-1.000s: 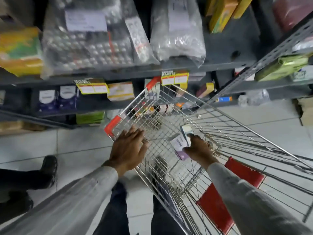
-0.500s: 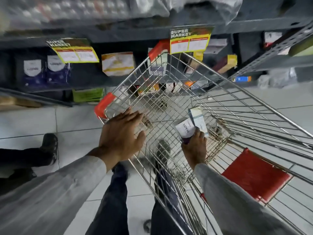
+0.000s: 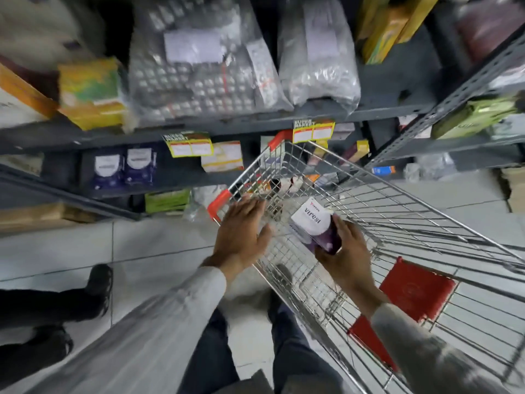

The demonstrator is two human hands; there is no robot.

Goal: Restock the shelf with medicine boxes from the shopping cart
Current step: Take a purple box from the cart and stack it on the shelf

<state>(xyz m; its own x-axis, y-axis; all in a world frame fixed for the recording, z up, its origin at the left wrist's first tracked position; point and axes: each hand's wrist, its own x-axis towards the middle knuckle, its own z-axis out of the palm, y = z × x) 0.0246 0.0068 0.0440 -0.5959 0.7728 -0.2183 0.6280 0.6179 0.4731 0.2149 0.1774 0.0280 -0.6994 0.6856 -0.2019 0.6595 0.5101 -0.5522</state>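
My right hand (image 3: pixel 345 255) grips a white and purple medicine box (image 3: pixel 314 226) above the wire shopping cart (image 3: pixel 397 223), near its left side. A second pale box edge shows behind it, held in the same hand. My left hand (image 3: pixel 241 231) hovers flat with fingers spread over the cart's left rim, by the red corner guard, holding nothing. More small boxes (image 3: pixel 278 186) lie at the far end of the cart basket. The grey metal shelf (image 3: pixel 255 123) stands right in front of the cart, with white and purple boxes (image 3: pixel 125 167) on its lower level.
Bags of blister packs (image 3: pixel 199 66) and yellow boxes (image 3: pixel 91 92) fill the upper shelf. Price tags (image 3: pixel 189 145) hang from the shelf edge. Another person's legs and black shoe (image 3: pixel 98 282) stand at the left on the tiled floor. The cart's red seat flap (image 3: pixel 414 291) is at the right.
My right hand has lifted the box up out of the cart basket and turned it label-up. The view tilted up toward the shelf. My left hand stays by the cart rim.
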